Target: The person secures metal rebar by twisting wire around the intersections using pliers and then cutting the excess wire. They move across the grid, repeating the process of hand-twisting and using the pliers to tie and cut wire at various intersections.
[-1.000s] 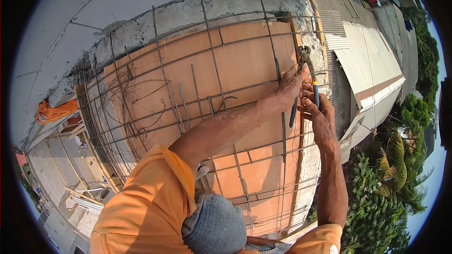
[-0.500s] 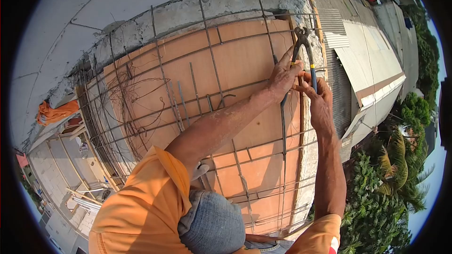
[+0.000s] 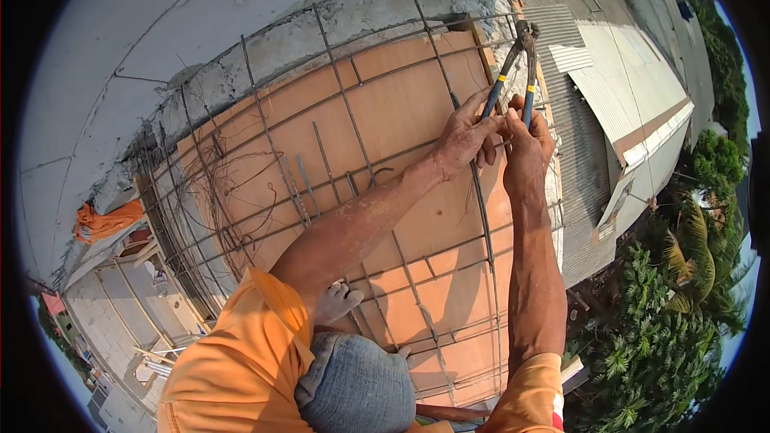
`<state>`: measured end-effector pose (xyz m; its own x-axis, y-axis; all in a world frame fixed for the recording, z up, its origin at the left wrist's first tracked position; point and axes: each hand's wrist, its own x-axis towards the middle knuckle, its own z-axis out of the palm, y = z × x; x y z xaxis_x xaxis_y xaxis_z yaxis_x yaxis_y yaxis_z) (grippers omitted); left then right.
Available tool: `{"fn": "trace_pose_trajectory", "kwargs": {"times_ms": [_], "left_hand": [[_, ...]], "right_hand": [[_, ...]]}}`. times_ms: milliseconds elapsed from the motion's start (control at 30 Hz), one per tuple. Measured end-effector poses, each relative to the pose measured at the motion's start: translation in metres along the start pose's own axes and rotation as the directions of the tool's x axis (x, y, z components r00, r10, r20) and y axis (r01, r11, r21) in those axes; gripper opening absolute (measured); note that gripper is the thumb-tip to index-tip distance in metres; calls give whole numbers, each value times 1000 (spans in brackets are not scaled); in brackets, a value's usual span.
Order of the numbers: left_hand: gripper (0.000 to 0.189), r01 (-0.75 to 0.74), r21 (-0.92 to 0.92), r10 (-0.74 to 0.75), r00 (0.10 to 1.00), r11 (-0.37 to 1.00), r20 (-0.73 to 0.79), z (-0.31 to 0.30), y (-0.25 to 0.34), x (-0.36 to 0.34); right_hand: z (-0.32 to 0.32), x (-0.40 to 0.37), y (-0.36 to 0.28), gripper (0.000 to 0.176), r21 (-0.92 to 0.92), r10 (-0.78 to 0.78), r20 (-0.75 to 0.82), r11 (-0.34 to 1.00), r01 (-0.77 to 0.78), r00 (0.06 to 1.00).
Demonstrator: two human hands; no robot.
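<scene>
Fingers of the left hand (image 3: 468, 138) and right hand (image 3: 528, 148) both clamped on steel pincers (image 3: 531, 68), one handle each: left hand around the left grip, right thumb and fingers pinching the right grip. Hands close beside each other. Pincers sit just beyond the fingers, head pointing up and away, handles spread in a narrow V, near the outer edge of the work.

Biggest first: cracked grey concrete wall (image 3: 160, 24) across the upper left. Reddish-brown plywood sheet (image 3: 393, 88) fills the middle. Rebar grid (image 3: 370, 167) runs over it, bars crossing both ways. Trees (image 3: 642, 337) lower right; corrugated roofing (image 3: 581, 152) right of the hands. Orange left sleeve (image 3: 233, 353) lower left, denim knee (image 3: 357, 389) beside it. Loose tangle of thin wire (image 3: 216, 164) on the left part of the grid. Crumpled orange cloth (image 3: 108, 220) at far left by the wall. Bare foot (image 3: 341, 301), toes visible below the left forearm.

Smallest: red-and-white patch (image 3: 557, 413) on the right sleeve, too small to read; yellow band (image 3: 502, 78) on the left handle, matching one on the right, both just above dark blue grips.
</scene>
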<state>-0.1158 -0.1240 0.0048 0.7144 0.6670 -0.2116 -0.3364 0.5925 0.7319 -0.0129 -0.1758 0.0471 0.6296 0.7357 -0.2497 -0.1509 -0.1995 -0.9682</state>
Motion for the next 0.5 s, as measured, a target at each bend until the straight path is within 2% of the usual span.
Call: {"fn": "trace_pose_trajectory", "kwargs": {"times_ms": [67,100,133,167,200,267,300,367,433,500], "left_hand": [[52,-1,1,1,1000,1000,17,4,-2,-10],[49,41,1,-41,998,999,45,4,-8,-14],[46,82,3,-82,994,997,73,4,-10,-16],[42,16,5,-16,1000,1000,17,10,-13,-14],[42,16,6,-16,1000,1000,22,11,-10,-15],[40,136,-68,-130,988,988,83,16,-2,-16],[40,135,-66,-129,988,989,86,20,0,-20],[41,231,-214,-213,971,949,106,30,1,-31],[41,215,-141,-202,975,966,96,21,4,-35],[40,167,-28,-164,982,985,90,7,11,-41]], "right_hand": [[5,11,-22,30,111,115,-77,988,-106,990],[-3,32,-16,31,162,-56,-42,985,63,998],[-2,42,-22,27,183,-127,-54,974,135,990],[-7,46,-27,20,144,-126,-1,982,125,992],[-9,47,-33,14,102,-125,54,988,119,991],[-9,50,-25,16,146,-193,93,973,178,977],[-6,47,-25,22,111,-159,93,983,149,983],[0,42,-26,30,-29,-118,93,992,121,989],[-1,42,-23,31,-76,-102,113,991,111,988],[-5,45,-25,31,-11,-89,142,996,92,986]]}}
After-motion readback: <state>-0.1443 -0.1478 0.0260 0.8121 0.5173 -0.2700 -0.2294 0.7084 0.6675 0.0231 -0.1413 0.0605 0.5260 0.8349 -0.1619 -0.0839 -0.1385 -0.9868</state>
